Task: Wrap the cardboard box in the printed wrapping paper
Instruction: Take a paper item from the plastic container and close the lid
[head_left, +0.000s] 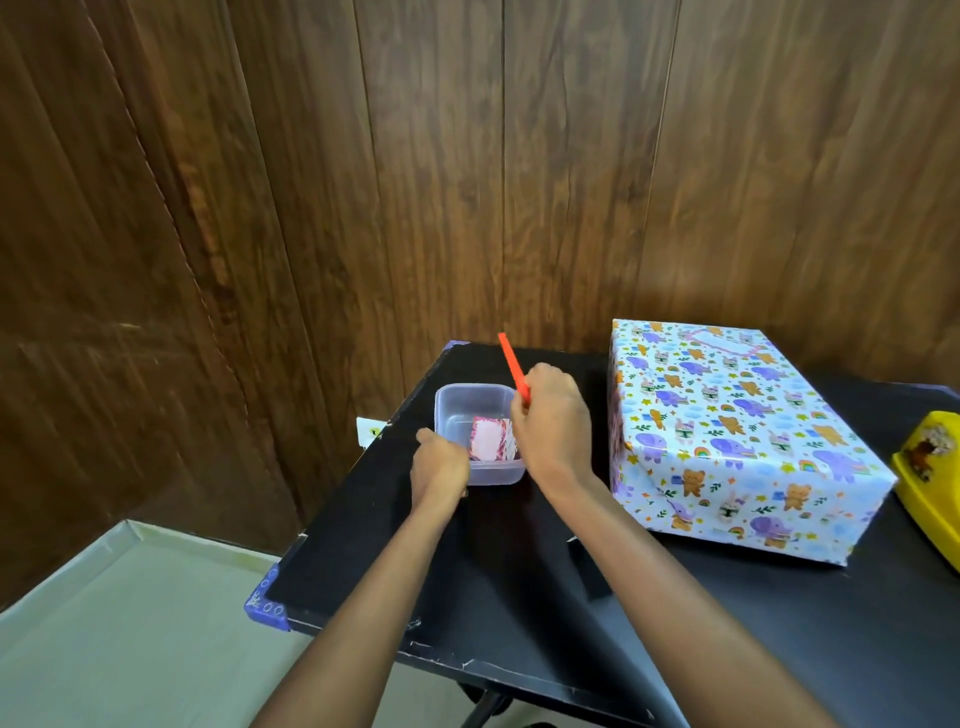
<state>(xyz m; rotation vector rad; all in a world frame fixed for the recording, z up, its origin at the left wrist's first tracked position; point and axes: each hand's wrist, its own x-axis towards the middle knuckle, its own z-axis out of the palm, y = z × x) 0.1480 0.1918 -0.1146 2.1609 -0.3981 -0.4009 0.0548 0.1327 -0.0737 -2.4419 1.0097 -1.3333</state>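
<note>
The box (748, 436) stands on the right of the black table (519, 597), covered all over in white wrapping paper printed with purple elephants and bears. To its left my right hand (553, 421) grips a thin red stick-like tool (511, 364) that points up and away. My left hand (439, 467) holds the near left corner of a clear plastic tub (480, 405). A pink and white card (491, 439) lies inside the tub. Both hands are apart from the box.
A yellow plastic object (930, 473) sits at the table's right edge, beside the box. A small black block (589, 571) lies near my right forearm. Wooden wall panels rise right behind the table; pale floor lies to the left.
</note>
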